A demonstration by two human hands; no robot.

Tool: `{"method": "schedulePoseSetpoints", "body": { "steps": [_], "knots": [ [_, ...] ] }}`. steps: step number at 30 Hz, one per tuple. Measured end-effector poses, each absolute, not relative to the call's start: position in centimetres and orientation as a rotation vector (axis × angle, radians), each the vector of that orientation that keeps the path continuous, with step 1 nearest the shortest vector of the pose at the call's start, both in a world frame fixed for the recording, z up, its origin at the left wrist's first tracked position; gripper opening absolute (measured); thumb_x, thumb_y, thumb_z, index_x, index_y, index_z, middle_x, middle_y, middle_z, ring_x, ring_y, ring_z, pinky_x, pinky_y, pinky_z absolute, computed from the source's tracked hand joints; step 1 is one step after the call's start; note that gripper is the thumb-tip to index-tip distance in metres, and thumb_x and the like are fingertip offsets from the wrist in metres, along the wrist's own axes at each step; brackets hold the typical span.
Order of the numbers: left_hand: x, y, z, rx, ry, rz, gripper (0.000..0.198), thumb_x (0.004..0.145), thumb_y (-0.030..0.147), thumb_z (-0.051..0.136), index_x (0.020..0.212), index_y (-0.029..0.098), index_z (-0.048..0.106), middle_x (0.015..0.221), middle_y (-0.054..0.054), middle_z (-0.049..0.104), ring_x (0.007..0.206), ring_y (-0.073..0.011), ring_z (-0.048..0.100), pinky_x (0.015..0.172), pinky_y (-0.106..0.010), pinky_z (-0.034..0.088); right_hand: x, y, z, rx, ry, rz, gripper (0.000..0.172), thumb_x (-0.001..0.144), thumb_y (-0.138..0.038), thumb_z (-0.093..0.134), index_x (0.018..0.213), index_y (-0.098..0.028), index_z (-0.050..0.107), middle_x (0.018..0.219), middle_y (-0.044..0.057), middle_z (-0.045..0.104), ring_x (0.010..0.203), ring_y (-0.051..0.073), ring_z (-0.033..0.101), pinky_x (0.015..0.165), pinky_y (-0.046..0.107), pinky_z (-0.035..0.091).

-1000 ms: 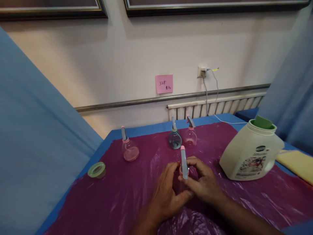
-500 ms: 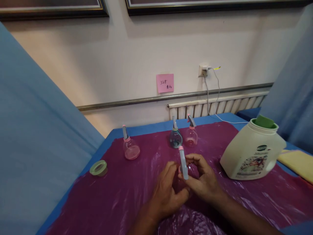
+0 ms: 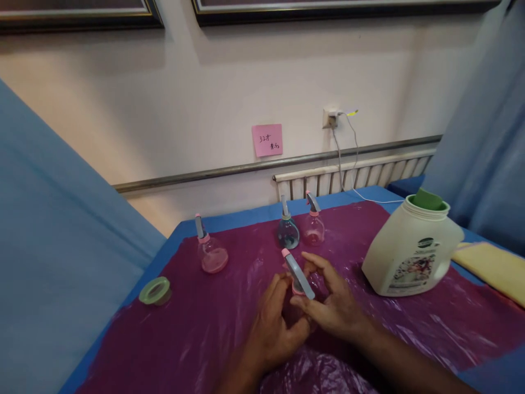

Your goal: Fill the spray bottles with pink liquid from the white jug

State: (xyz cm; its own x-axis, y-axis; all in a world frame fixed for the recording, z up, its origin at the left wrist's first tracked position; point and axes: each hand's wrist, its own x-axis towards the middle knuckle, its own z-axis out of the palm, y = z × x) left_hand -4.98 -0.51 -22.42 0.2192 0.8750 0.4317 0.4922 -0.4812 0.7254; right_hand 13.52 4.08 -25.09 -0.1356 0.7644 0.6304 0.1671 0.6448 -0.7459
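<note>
A small clear spray bottle with a pink collar and a grey trigger head [image 3: 298,276] stands on the purple plastic sheet [image 3: 184,328] between my hands. My left hand [image 3: 274,323] wraps round the bottle's body from the left. My right hand [image 3: 332,301] pinches the pink collar under the trigger head, which now points up and to the left. The bottle's body is mostly hidden behind my fingers.
Three more small spray bottles stand farther back: one with pink liquid [image 3: 209,254], a bluish one [image 3: 287,230], a pink one [image 3: 314,227]. A white detergent jug with a green spout [image 3: 410,249] stands right. A green cap [image 3: 155,290] lies left, a yellow cloth [image 3: 492,262] far right.
The trigger head has turned and tilted to the left under my right hand's fingers. The camera view has shifted slightly; my hands stay at the bottle.
</note>
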Motion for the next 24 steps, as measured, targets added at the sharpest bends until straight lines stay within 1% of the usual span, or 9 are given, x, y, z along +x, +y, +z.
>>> {"method": "schedulePoseSetpoints", "body": {
  "steps": [3, 7, 9, 11, 13, 15, 18, 21, 24],
  "knots": [
    [-5.02, -0.45, -22.37, 2.083, 1.249, 1.182, 0.049, 0.094, 0.021, 0.078, 0.142, 0.028, 0.068, 0.136, -0.009, 0.076, 0.123, -0.0305, 0.075, 0.107, -0.047, 0.063, 13.41, 3.8, -24.85, -0.751, -1.648, 0.681, 0.075, 0.097, -0.022, 0.082, 0.167, -0.031, 0.055, 0.118, 0.005, 0.082, 0.103, 0.025, 0.083, 0.103, 0.043, 0.07],
    [-5.23, -0.37, -22.51, 2.104, 1.244, 1.18, 0.048, 0.101, 0.026, 0.078, 0.147, 0.029, 0.068, 0.14, -0.012, 0.077, 0.126, -0.0319, 0.076, 0.109, -0.048, 0.064, 13.6, 3.37, -24.37, -0.649, -1.733, 0.745, 0.085, 0.1, -0.015, 0.068, 0.179, -0.033, 0.041, 0.143, 0.01, 0.081, 0.127, 0.027, 0.081, 0.115, 0.048, 0.067],
    [-5.38, -0.34, -22.76, 2.111, 1.237, 1.181, 0.062, 0.099, 0.024, 0.078, 0.159, 0.029, 0.062, 0.149, -0.014, 0.073, 0.137, -0.0345, 0.073, 0.116, -0.052, 0.062, 13.55, 3.42, -24.36, -0.671, -1.743, 0.734, 0.089, 0.096, -0.016, 0.073, 0.179, -0.032, 0.042, 0.152, 0.013, 0.076, 0.135, 0.03, 0.078, 0.119, 0.051, 0.065],
    [-5.46, -0.33, -22.97, 2.111, 1.241, 1.172, 0.074, 0.096, 0.02, 0.078, 0.166, 0.03, 0.057, 0.155, -0.015, 0.071, 0.145, -0.0361, 0.069, 0.122, -0.055, 0.06, 13.36, 3.6, -24.52, -0.723, -1.696, 0.694, 0.088, 0.09, -0.019, 0.083, 0.172, -0.03, 0.052, 0.147, 0.013, 0.077, 0.131, 0.032, 0.079, 0.116, 0.051, 0.066],
    [-5.44, -0.35, -23.02, 2.103, 1.252, 1.153, 0.07, 0.095, 0.019, 0.078, 0.162, 0.029, 0.06, 0.151, -0.014, 0.073, 0.142, -0.0357, 0.071, 0.122, -0.055, 0.06, 13.16, 3.75, -24.71, -0.758, -1.644, 0.667, 0.081, 0.087, -0.019, 0.087, 0.163, -0.03, 0.06, 0.131, 0.009, 0.08, 0.118, 0.029, 0.082, 0.111, 0.049, 0.068],
    [-5.35, -0.37, -22.89, 2.083, 1.266, 1.131, 0.056, 0.096, 0.023, 0.08, 0.15, 0.028, 0.068, 0.142, -0.013, 0.076, 0.131, -0.0341, 0.075, 0.114, -0.053, 0.065, 13.14, 3.76, -24.79, -0.752, -1.628, 0.668, 0.076, 0.091, -0.019, 0.083, 0.162, -0.03, 0.061, 0.122, 0.006, 0.081, 0.108, 0.026, 0.082, 0.107, 0.045, 0.069],
    [-5.3, -0.41, -22.66, 2.066, 1.297, 1.108, 0.041, 0.1, 0.03, 0.078, 0.14, 0.028, 0.074, 0.134, -0.011, 0.079, 0.118, -0.0316, 0.079, 0.106, -0.05, 0.068, 13.46, 3.52, -24.63, -0.706, -1.671, 0.669, 0.079, 0.098, -0.018, 0.074, 0.173, -0.031, 0.052, 0.135, 0.009, 0.08, 0.119, 0.026, 0.081, 0.111, 0.044, 0.067],
    [-5.47, -0.45, -22.76, 2.092, 1.302, 1.104, 0.044, 0.1, 0.03, 0.077, 0.144, 0.03, 0.075, 0.136, -0.01, 0.081, 0.121, -0.0326, 0.079, 0.107, -0.05, 0.068, 13.71, 3.38, -24.33, -0.677, -1.708, 0.697, 0.087, 0.097, -0.018, 0.073, 0.178, -0.031, 0.045, 0.148, 0.012, 0.078, 0.133, 0.029, 0.078, 0.119, 0.048, 0.064],
    [-5.71, -0.47, -23.1, 2.094, 1.313, 1.098, 0.047, 0.094, 0.026, 0.079, 0.141, 0.03, 0.076, 0.134, -0.009, 0.081, 0.121, -0.0331, 0.079, 0.106, -0.049, 0.069, 13.54, 3.55, -24.17, -0.741, -1.673, 0.677, 0.086, 0.088, -0.022, 0.086, 0.169, -0.029, 0.058, 0.141, 0.011, 0.08, 0.127, 0.03, 0.079, 0.115, 0.048, 0.066]
  ]
}}
